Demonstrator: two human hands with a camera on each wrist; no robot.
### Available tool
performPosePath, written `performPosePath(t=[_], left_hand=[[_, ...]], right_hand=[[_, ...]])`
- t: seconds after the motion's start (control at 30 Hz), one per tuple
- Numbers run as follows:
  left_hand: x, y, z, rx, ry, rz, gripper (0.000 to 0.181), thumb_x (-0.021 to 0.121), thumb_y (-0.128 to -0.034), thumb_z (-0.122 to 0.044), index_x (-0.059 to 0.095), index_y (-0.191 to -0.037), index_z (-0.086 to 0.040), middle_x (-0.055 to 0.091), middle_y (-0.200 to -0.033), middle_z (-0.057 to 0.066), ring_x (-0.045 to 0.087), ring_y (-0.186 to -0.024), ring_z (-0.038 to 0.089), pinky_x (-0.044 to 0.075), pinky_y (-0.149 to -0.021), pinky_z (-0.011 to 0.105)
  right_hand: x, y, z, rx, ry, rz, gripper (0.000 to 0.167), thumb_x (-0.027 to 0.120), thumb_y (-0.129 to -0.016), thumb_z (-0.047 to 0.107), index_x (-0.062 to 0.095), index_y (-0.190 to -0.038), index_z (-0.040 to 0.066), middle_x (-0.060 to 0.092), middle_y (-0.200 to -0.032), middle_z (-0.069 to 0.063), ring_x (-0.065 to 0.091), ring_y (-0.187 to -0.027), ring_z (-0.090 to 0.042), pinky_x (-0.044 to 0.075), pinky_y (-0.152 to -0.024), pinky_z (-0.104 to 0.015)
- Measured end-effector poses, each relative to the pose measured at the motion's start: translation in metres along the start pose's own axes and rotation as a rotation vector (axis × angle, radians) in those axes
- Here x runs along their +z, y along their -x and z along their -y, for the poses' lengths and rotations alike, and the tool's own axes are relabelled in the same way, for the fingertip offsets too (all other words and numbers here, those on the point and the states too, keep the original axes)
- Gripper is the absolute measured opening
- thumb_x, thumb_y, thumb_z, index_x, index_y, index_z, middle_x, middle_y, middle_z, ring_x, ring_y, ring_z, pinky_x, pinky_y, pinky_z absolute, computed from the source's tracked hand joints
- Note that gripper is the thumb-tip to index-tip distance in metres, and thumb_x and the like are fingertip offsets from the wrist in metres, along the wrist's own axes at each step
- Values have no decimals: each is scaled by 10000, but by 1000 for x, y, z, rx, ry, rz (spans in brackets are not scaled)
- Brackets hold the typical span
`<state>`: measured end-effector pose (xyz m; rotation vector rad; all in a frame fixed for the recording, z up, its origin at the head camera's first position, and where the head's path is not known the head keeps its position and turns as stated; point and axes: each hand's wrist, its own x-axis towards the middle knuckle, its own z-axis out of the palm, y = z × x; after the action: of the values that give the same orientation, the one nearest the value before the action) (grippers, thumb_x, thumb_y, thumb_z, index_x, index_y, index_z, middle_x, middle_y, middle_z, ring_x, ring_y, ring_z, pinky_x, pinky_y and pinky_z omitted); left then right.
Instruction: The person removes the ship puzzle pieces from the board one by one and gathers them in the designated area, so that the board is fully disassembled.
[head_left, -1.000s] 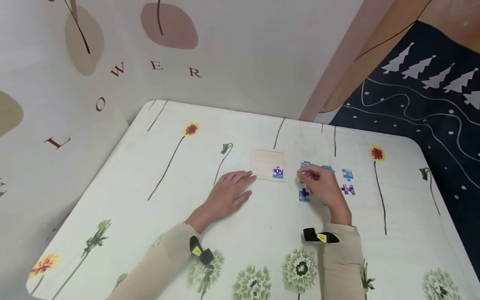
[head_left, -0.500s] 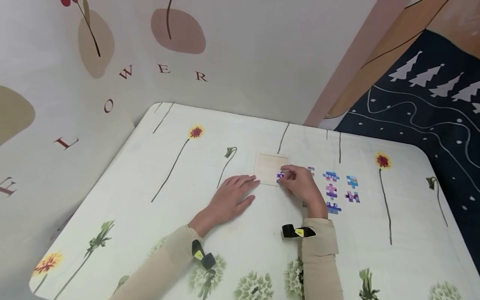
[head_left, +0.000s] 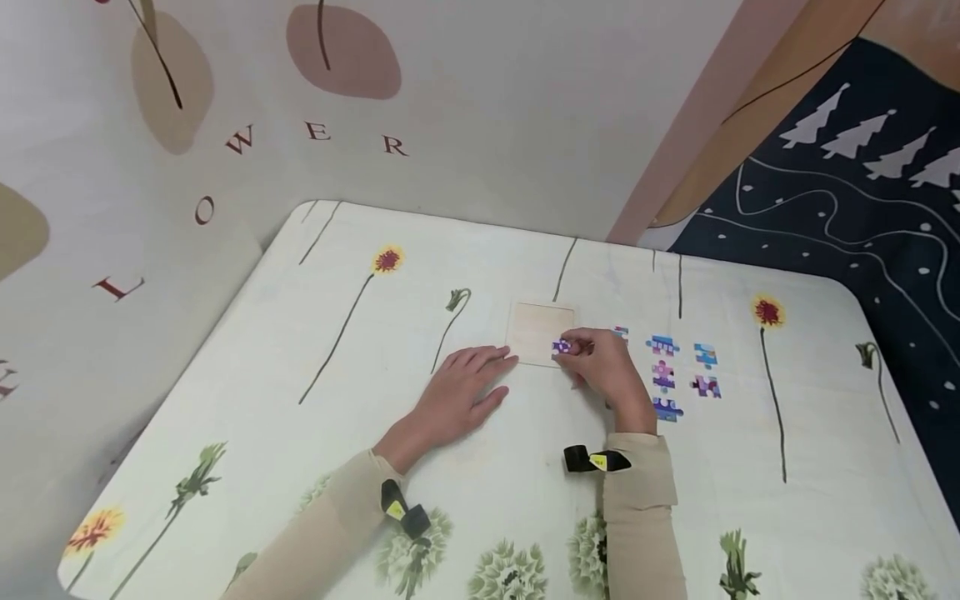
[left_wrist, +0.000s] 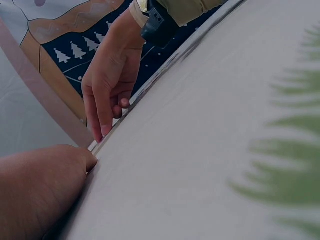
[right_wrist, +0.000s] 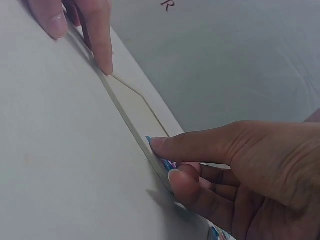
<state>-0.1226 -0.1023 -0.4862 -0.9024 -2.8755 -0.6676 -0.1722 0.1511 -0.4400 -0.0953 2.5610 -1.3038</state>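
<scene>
A shallow square wooden puzzle tray lies on the table, its corner seen edge-on in the right wrist view. My left hand rests flat on the tabletop, fingers fairly straight and fingertips touching the tray's near left corner. Over the near right corner, my right hand pinches a purple and blue jigsaw piece between thumb and index finger. In the right wrist view the thumb is on one edge of this piece, which the fingers mostly cover. Whether a second piece lies beneath them I cannot tell.
Right of the tray lie several loose jigsaw pieces, among them a blue one, a pink one and a purple one. My right hand partly hides others. A flower-printed cloth covers the table, with walls behind.
My right hand has moved left from the loose pieces to the tray's near right corner and stays there, its fingers shifting slightly. The left hand keeps its place at the tray.
</scene>
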Motion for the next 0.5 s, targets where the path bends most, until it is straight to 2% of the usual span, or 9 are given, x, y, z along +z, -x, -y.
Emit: performPosePath(t=[0.23, 0.4, 0.5], left_hand=[[0, 0, 0, 9, 14, -15, 477, 518, -1082, -327, 527, -1527, -153, 492, -1567, 45, 420, -1449, 252, 303, -1200, 461], [-1, 1, 0, 10, 11, -16, 475, 518, -1084, -326, 527, -1527, -156, 494, -1566, 45, 423, -1447, 251, 307, -1200, 459], [-1, 1, -1, 2, 8, -8, 479, 513, -1086, -328, 519, -1534, -159, 487, -1572, 40, 415, -1453, 247, 300, -1204, 455]], right_hand=[[1, 0, -1, 3, 10, -29, 348, 767, -939, 94, 682, -1266, 13, 606, -996, -118, 605, -621, -167, 469, -675, -305], [2, 1, 0, 0, 33, -49, 350, 787, -926, 110, 690, -1252, 30, 562, -1071, -150, 608, -627, -203, 469, -644, -333], [2, 0, -1, -13, 48, -54, 336, 791, -925, 126, 691, -1236, 45, 595, -1082, -149, 583, -676, -211, 464, -639, -340]])
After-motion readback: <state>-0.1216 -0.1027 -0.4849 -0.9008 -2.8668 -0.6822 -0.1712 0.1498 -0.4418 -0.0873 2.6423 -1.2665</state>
